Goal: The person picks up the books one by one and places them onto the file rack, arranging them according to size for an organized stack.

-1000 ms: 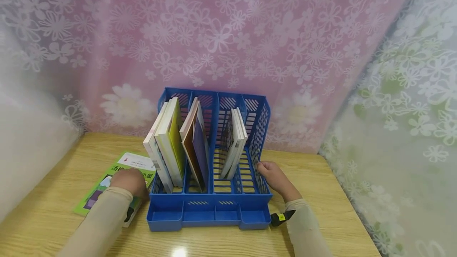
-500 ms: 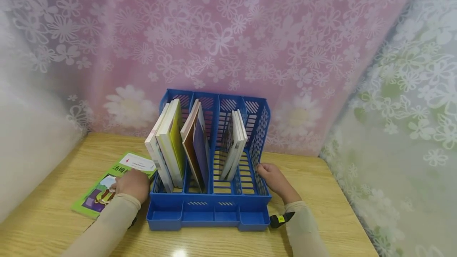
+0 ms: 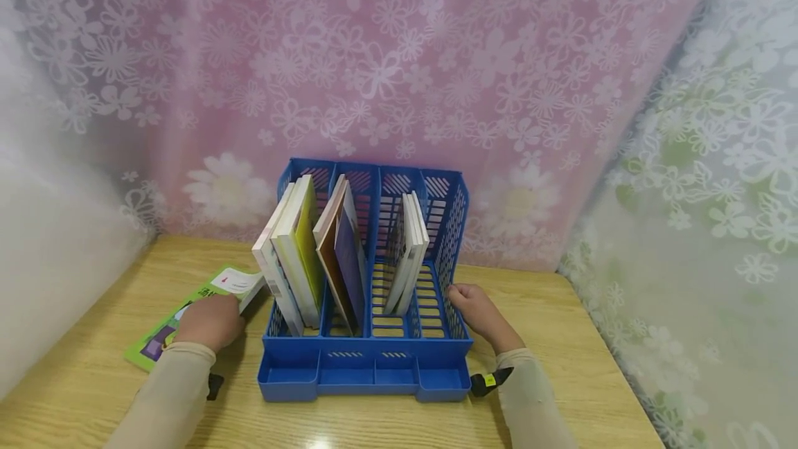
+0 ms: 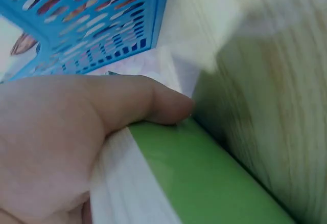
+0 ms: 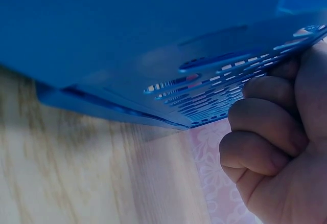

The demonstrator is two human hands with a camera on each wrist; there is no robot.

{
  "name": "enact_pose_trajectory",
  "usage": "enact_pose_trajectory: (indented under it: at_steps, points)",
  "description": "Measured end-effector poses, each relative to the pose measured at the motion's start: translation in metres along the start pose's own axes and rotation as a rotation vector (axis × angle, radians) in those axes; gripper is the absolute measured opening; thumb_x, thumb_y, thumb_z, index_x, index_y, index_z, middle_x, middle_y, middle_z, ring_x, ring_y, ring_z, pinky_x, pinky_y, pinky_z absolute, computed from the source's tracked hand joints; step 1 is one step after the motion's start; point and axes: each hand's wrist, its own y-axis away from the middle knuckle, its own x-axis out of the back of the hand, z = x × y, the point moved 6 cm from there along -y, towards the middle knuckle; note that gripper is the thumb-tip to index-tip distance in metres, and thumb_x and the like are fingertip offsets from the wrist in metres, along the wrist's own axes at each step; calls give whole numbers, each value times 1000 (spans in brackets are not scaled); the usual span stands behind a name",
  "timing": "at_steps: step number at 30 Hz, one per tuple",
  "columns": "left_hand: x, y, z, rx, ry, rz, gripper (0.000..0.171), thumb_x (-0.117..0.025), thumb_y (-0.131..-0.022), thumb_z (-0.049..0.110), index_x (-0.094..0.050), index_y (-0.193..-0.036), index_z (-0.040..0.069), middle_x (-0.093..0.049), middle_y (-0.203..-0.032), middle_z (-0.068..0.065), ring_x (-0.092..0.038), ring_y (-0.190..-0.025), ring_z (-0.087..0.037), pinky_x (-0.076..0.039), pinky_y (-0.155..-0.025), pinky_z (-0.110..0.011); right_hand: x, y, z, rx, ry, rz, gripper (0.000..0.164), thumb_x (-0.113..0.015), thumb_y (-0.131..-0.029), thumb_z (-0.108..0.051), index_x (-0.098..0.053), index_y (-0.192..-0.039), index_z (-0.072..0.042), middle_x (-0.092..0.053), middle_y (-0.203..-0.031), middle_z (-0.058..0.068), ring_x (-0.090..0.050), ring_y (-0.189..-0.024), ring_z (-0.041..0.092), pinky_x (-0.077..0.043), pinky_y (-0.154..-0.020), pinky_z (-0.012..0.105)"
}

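At the left of the table in the head view lies a green picture book with a white panel at its top. My left hand grips its near right edge, and that side is raised off the wood. In the left wrist view my thumb presses on the green cover beside the pale page block. A blue book rack stands in the middle. My right hand holds the rack's right side wall with curled fingers, as the right wrist view shows. The tip of that grip is partly hidden.
Upright books lean in the rack: white and yellow ones at left, brown and purple ones beside them, thin white ones further right. Shallow trays form the rack's front. A pink flowered curtain hangs behind the wooden table.
My left hand has shifted over the green book, first right, then back left, and the book's right side is now lifted and tilted. My right hand stays at the rack.
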Motion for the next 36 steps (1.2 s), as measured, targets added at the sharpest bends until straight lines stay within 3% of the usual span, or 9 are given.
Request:
enact_pose_trajectory:
  at_steps: [5, 13, 20, 24, 28, 31, 34, 36]
  points:
    - [3, 0, 0, -6, -4, -6, 19, -65, -94, 13, -67, -84, -3, -68, -79, -16, -59, -65, -29, -51, -61, -48, 0, -1, -1, 10, 6, 3, 44, -44, -109, -20, -42, -66, -11, -33, -60, -2, -29, -55, 16, -28, -54, 29]
    - [-3, -5, -2, 93, 68, -70, 23, -57, -95, 11, -69, -93, -8, -68, -92, -27, -59, -72, -33, -51, -62, -48, -3, 0, -1, 37, 11, -16, 44, -45, -108, -21, -41, -65, -12, -33, -59, -3, -28, -52, 15, -29, -52, 28]
    - [1, -8, -7, 41, 68, -26, 24, -59, -97, 18, -65, -90, -5, -65, -81, -18, -59, -66, -30, -48, -59, -48, 1, -1, -2, 42, 24, -1, 45, -45, -108, -19, -41, -64, -12, -33, -58, -4, -28, -51, 14, -28, -51, 28]
    - [1, -4, -6, -23, 54, -71, 29, -58, -99, 20, -64, -101, -8, -63, -80, -12, -57, -66, -27, -47, -61, -45, -1, -1, -3, 52, 40, -12, 45, -44, -109, -21, -41, -65, -12, -33, -59, -4, -28, -52, 13, -29, -53, 28]
    - [9, -4, 0, -65, 128, -101, 34, -54, -101, 23, -61, -112, -9, -59, -79, -10, -54, -64, -24, -45, -59, -41, -1, -1, -3, 54, 35, -6, 44, -45, -108, -21, -40, -66, -12, -32, -60, -4, -27, -53, 13, -28, -54, 28]
    - [21, -4, 2, -58, 203, -41, 28, -50, -104, 25, -60, -105, -2, -55, -73, -7, -53, -61, -23, -43, -56, -38, -1, -1, -3, 53, 23, -16, 44, -45, -109, -21, -41, -66, -12, -32, -60, -3, -28, -53, 13, -29, -55, 28]
    - [37, -2, 2, -40, 258, 93, 31, -45, -107, 30, -59, -103, 2, -58, -74, -8, -54, -61, -24, -43, -55, -39, -1, -1, -2, 48, 23, -21, 44, -45, -109, -21, -41, -67, -12, -33, -61, -4, -29, -53, 13, -30, -55, 28]
    - [46, 1, 2, -18, 302, 175, 38, -43, -108, 35, -58, -112, 0, -61, -78, -11, -56, -62, -25, -45, -54, -40, -1, -1, -2, 46, 25, -22, 44, -45, -109, -21, -41, -67, -12, -33, -61, -4, -29, -53, 13, -31, -55, 28]
